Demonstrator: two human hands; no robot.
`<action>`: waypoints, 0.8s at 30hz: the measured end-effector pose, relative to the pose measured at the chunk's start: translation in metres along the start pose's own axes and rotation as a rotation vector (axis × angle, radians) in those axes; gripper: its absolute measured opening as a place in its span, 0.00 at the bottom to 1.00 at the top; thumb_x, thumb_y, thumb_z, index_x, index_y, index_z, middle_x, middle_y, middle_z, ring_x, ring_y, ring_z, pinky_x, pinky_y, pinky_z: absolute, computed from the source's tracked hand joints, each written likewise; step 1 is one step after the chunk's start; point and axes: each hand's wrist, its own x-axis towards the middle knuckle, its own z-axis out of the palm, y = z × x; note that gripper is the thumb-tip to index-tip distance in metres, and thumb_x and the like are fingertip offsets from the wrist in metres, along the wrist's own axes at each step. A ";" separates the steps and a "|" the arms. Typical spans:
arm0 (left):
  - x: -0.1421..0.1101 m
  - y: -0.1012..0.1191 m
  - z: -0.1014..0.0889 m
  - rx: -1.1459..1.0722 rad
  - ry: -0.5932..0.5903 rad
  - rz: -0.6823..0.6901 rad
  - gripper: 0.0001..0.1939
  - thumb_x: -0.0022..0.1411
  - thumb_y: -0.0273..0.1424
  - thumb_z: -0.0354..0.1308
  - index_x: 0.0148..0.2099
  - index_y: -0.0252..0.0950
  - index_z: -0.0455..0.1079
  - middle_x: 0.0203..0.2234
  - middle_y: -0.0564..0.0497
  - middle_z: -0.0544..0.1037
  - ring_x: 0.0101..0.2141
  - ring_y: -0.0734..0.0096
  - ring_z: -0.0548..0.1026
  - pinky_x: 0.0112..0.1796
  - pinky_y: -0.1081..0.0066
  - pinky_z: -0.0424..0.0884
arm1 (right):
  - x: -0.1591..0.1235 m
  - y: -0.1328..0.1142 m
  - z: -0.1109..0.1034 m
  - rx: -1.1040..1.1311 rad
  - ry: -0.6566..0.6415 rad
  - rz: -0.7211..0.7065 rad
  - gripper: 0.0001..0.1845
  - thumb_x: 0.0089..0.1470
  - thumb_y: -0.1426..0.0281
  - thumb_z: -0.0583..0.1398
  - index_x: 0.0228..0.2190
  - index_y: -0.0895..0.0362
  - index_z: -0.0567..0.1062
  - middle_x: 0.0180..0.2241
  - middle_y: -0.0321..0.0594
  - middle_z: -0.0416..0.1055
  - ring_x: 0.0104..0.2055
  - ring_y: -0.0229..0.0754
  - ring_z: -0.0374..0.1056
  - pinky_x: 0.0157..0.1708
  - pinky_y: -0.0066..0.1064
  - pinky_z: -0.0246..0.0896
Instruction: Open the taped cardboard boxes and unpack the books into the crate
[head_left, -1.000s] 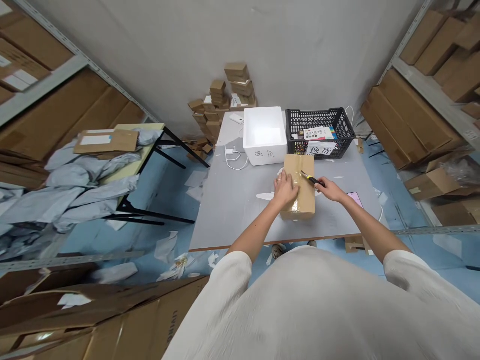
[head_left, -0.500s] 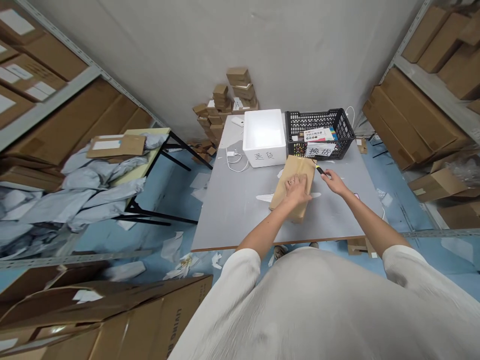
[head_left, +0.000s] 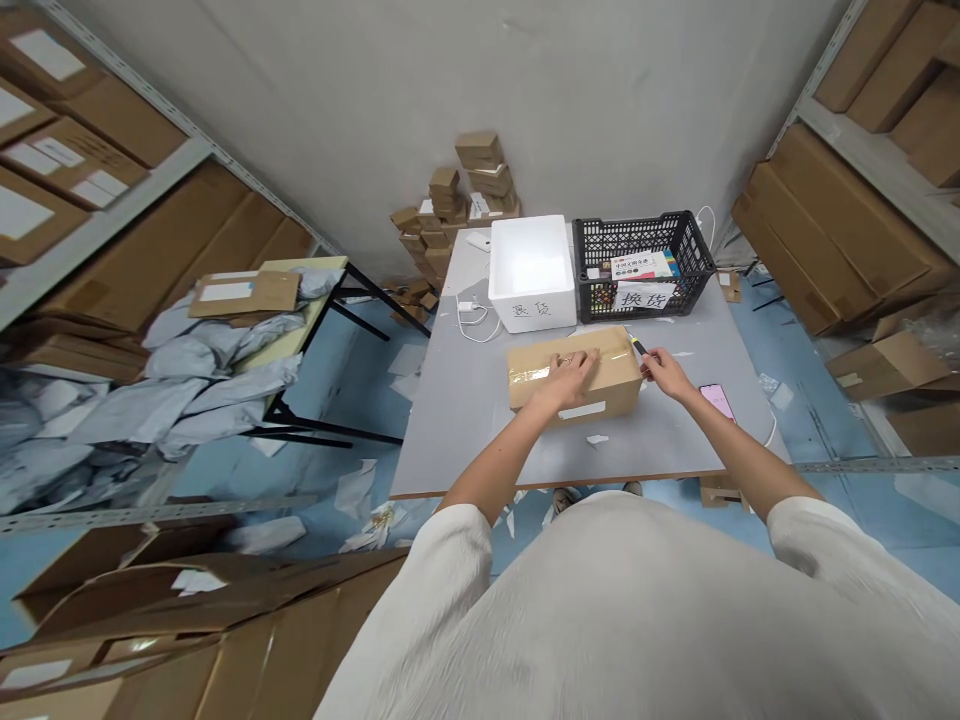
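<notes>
A brown cardboard box (head_left: pixel 616 372) lies lengthwise across the grey table, with clear tape on its left end and a white label on its near side. My left hand (head_left: pixel 571 376) rests on the top of the box, fingers spread and pressing down. A black-and-yellow box cutter (head_left: pixel 638 345) is gripped in my right hand (head_left: pixel 664 371), its tip at the right end of the box top. I cannot make out whether the blade is in the cardboard. Paper scraps (head_left: pixel 598 440) lie in front of the box.
Behind the box stand a white foam bin (head_left: pixel 532 316) and a black plastic crate (head_left: pixel 587 300) holding printed packages. A phone (head_left: pixel 718 402) lies by my right forearm. Grey mailer bags (head_left: pixel 247 390) cover a side table at left. Small cartons (head_left: pixel 480 150) are stacked by the wall.
The box has turned from pointing away from me to lying sideways. My left hand has moved slightly left with it. My right hand keeps the cutter at the box's right end.
</notes>
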 end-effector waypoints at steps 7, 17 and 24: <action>-0.003 0.032 -0.001 -0.020 0.016 0.036 0.48 0.60 0.46 0.75 0.76 0.42 0.61 0.64 0.35 0.72 0.67 0.38 0.68 0.67 0.48 0.59 | -0.031 0.005 0.003 0.182 -0.209 0.146 0.13 0.71 0.55 0.60 0.43 0.51 0.68 0.34 0.39 0.82 0.33 0.43 0.81 0.36 0.32 0.76; 0.006 0.059 0.008 0.002 -0.006 0.080 0.37 0.62 0.45 0.74 0.69 0.41 0.69 0.62 0.36 0.73 0.65 0.37 0.70 0.66 0.48 0.62 | -0.035 0.017 -0.051 -0.095 -0.204 -0.020 0.23 0.67 0.47 0.61 0.33 0.53 0.75 0.32 0.40 0.79 0.28 0.40 0.73 0.27 0.29 0.65; 0.013 0.063 0.011 0.036 -0.029 0.029 0.40 0.60 0.44 0.77 0.67 0.36 0.68 0.61 0.36 0.75 0.64 0.40 0.74 0.74 0.45 0.48 | -0.029 0.022 -0.081 -0.202 -0.363 -0.107 0.26 0.62 0.44 0.66 0.41 0.54 0.79 0.33 0.40 0.80 0.31 0.42 0.74 0.29 0.30 0.65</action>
